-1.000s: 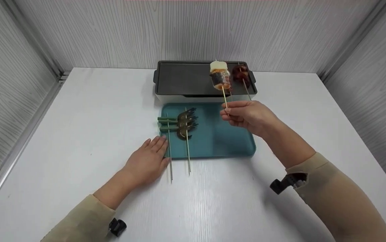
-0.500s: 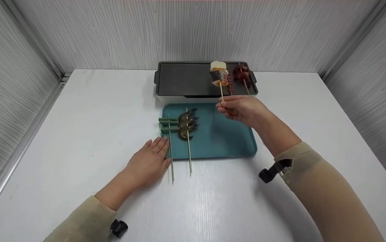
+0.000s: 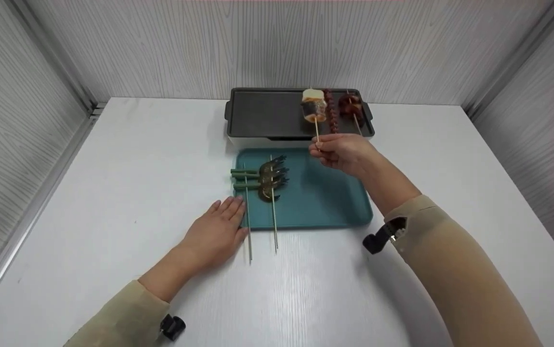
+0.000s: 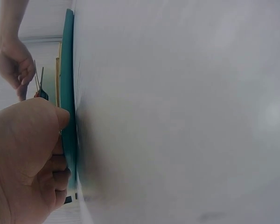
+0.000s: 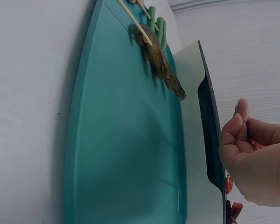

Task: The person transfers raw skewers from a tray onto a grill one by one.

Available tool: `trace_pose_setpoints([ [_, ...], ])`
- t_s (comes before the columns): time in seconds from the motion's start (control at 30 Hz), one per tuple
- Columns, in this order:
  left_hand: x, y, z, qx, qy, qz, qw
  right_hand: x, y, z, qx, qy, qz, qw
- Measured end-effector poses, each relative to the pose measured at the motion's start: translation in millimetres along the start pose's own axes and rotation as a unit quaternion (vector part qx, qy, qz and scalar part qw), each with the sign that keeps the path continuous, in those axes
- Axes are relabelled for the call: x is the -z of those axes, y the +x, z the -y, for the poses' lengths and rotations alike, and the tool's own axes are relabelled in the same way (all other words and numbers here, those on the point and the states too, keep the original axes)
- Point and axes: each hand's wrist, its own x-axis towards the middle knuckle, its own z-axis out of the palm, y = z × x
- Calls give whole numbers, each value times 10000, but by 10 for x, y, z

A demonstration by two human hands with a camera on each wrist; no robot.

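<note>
Tabletop (image 3: 305, 294), white and walled behind and at the sides, bearing a black griddle (image 3: 267, 113) at the back and a teal tray (image 3: 334, 207) just in front of it. A person's left hand (image 3: 214, 236) rests at the tray's left edge, fingers extended side by side, gripping no skewer. The right hand (image 3: 344, 152) pinches the stick of a skewer of pale and dark-banded chunks (image 3: 314, 103), held over the griddle's right half; whether it touches the surface cannot be told. Already on the griddle, to its right, lie a skewer of small red beads (image 3: 332, 113) and a dark red-brown skewer (image 3: 351, 106). The work looks partly done: a shrimp skewer (image 3: 271, 180) and a green-stalk skewer (image 3: 245, 178) remain on the tray, seemingly left to shift.
</note>
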Motion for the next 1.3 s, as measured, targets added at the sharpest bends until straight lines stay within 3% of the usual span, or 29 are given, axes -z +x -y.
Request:
trace_pose_setpoints([
  [0.5, -26, 26, -23, -75, 46, -74, 9999, 4, 83, -36, -60, 149, -217, 9996],
  [0.9, -22, 26, -10, -152, 101, -76, 9998, -3, 112, -67, -85, 86, -55, 9999],
  [1.13, -41, 48, 8, -207, 92, -131, 9997, -25, 83, -73, -75, 401, -175, 9990],
  [1.3, -31, 68, 23, -195, 127, -82, 9997, -11, 78, -84, -283, 572, -217, 9977],
])
